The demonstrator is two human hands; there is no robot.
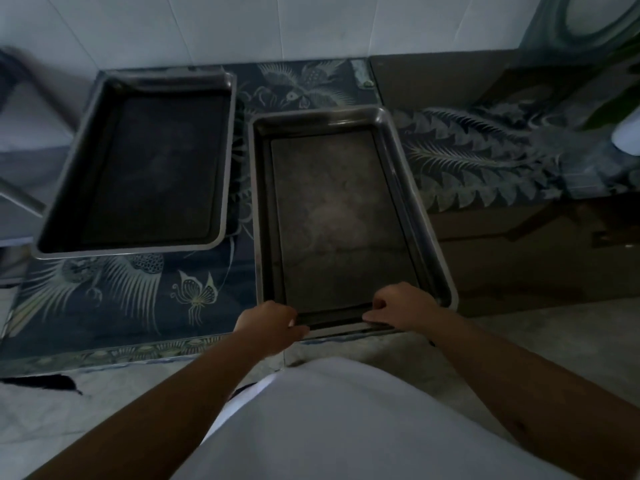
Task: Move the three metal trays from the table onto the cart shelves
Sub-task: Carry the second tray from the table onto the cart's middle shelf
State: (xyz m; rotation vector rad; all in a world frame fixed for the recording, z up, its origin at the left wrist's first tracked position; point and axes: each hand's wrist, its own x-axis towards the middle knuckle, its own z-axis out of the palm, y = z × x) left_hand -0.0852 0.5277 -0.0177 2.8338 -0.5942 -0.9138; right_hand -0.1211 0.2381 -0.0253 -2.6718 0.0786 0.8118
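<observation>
Two metal trays lie on a low table (pixel 114 317) with a dark blue bird-and-butterfly pattern. The right tray (pixel 412 188) runs lengthwise away from me, its near short edge at the table's front. My left hand (pixel 268 325) grips that near rim at its left corner. My right hand (pixel 403 306) grips the same rim towards the right, fingers curled over the edge. The left tray (pixel 227 161) sits apart at the table's back left, untouched. A third tray is not in view, and no cart shelf can be made out.
A white tiled wall (pixel 277 26) stands behind the table. Metal bars (pixel 20 199) show at the far left edge. To the right is a dark glossy surface (pixel 519 258) reflecting the pattern. My white shirt (pixel 346 427) fills the bottom of the view.
</observation>
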